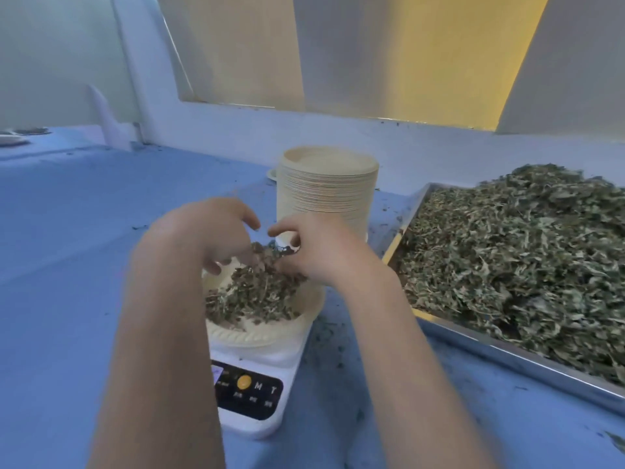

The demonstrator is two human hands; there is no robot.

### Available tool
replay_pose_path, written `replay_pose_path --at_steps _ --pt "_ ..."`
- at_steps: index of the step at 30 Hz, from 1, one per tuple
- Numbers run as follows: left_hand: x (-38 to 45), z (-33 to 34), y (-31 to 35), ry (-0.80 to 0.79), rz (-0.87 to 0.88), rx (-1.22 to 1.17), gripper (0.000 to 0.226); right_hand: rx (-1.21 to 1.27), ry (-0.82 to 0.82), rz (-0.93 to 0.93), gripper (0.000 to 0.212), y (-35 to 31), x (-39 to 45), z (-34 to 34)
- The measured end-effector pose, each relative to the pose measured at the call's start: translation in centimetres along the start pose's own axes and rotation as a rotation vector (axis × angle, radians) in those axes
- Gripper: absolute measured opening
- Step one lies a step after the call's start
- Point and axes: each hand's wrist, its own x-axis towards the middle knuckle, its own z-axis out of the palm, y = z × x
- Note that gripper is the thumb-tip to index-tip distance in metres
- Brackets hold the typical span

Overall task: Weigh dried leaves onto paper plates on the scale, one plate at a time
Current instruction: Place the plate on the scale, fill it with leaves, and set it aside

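Your 2 hands meet over the paper plate (257, 333) on the scale (260, 394). Left hand (203, 235) hovers above the plate's far-left side, fingers curled downward w/ tips in or just over the dried leaves (250, 296); can't tell if it actually grips any. Right hand (318, 252) sits opposite, fingers bent and pinching a small clump of leaves at the top of the pile, index finger and thumb curved toward your left hand. The 2 hands are near each other, fingertips almost touching.

The plate holds a loose heap of leaves, mostly toward center and far side; the near rim is bare. The scale's display is partly hidden by your left forearm, reading not legible.

Just behind the hands stands a tall stack of plates (328, 184). To your right, a metal tray (507, 350) is piled w/ the bulk leaves (527, 258). Leaf crumbs lie scattered on the blue tabletop (67, 248) around scale and tray.
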Motion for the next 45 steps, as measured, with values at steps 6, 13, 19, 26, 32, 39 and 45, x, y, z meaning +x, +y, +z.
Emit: replay_pose_path --at_steps 6,13,19,26,32,39,45 --pt "0.2 -1.1 -2.2 0.089 0.108 -0.098 0.039 0.064 0.102 0.021 0.032 1.4 0.4 -1.1" --pt "-0.2 -1.8 -4.9 0.202 0.151 -0.273 0.034 0.105 0.078 -0.006 0.025 1.8 0.4 -1.2" --pt "0.1 -1.5 -7.4 0.174 0.062 -0.346 0.031 0.112 0.027 -0.032 0.026 0.9 0.2 -0.7" --pt "0.6 -0.4 -7.8 0.196 0.031 -0.349 0.025 0.103 0.017 -0.002 0.029 0.9 0.0 -0.7" --pt "1.3 0.5 -6.2 0.261 0.039 -0.33 0.023 0.047 -0.198 0.106 0.087 1.8 -0.4 -1.2" --pt "1.7 1.5 -6.7 0.096 -0.07 -0.196 0.033 -0.016 -0.541 0.144 0.136 2.6 -0.5 -0.4" --pt "2.1 1.3 -6.6 0.219 -0.069 -0.134 0.027 0.079 -0.408 0.086 0.135 3.1 -0.5 -0.4"
